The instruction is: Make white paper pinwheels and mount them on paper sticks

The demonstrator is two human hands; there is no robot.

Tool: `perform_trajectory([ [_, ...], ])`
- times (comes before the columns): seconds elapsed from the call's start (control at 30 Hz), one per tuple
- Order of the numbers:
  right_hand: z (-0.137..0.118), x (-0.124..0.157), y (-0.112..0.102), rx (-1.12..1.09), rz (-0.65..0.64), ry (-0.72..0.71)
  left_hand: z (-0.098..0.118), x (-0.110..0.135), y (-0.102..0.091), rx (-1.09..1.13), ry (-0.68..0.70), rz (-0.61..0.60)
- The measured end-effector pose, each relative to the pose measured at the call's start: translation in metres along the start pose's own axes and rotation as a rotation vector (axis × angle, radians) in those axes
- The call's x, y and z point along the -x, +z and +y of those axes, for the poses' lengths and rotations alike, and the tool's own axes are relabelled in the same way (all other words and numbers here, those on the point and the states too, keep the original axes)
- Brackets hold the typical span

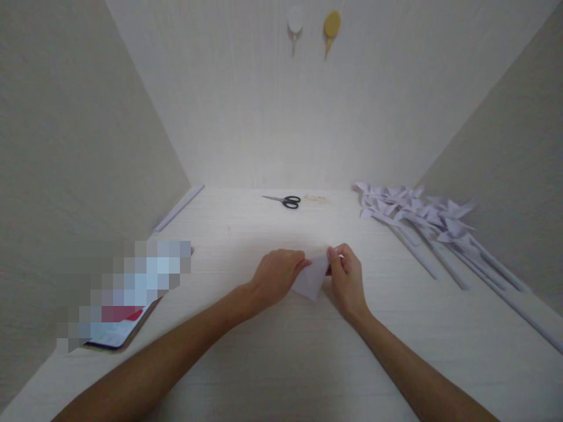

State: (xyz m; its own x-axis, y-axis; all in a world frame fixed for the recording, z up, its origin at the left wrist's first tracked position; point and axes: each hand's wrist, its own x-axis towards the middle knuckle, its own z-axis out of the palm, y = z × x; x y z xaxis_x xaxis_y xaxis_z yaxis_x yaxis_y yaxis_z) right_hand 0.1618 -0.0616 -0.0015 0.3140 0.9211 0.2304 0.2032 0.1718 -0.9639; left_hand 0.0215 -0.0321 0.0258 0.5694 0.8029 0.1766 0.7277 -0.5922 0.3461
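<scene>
A small folded piece of white paper (313, 280) is held between my two hands over the middle of the table. My left hand (278, 274) pinches its left side, the fingertips partly hidden behind the back of the hand. At the paper's upper right corner, my right hand (346, 275) grips the edge between thumb and fingers. One corner of the paper points down toward me. Beyond my hands lies a pair of black-handled scissors (289, 202), its blades pointing left.
Several white paper pinwheels (409, 208) on rolled paper sticks are heaped at the right. A rolled paper stick (179, 208) lies at the back left, and a phone (116, 337), partly blurred out, is at the left. Two hooks, white (295, 22) and yellow (332, 24), hang on the back wall.
</scene>
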Motion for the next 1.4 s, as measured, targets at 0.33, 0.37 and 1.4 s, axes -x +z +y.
perform_trajectory([
  [0.33, 0.011, -0.024, -0.022, -0.091, 0.165, 0.003, -0.011, -0.005, 0.001, 0.236, -0.067, 0.025],
  [0.37, 0.013, -0.028, -0.025, -0.083, 0.188, 0.005, -0.012, -0.006, 0.002, 0.271, -0.066, 0.030],
  [1.4, 0.000, -0.006, 0.003, -0.034, -0.532, 0.250, -0.001, -0.007, 0.022, 0.720, -0.384, 0.466],
])
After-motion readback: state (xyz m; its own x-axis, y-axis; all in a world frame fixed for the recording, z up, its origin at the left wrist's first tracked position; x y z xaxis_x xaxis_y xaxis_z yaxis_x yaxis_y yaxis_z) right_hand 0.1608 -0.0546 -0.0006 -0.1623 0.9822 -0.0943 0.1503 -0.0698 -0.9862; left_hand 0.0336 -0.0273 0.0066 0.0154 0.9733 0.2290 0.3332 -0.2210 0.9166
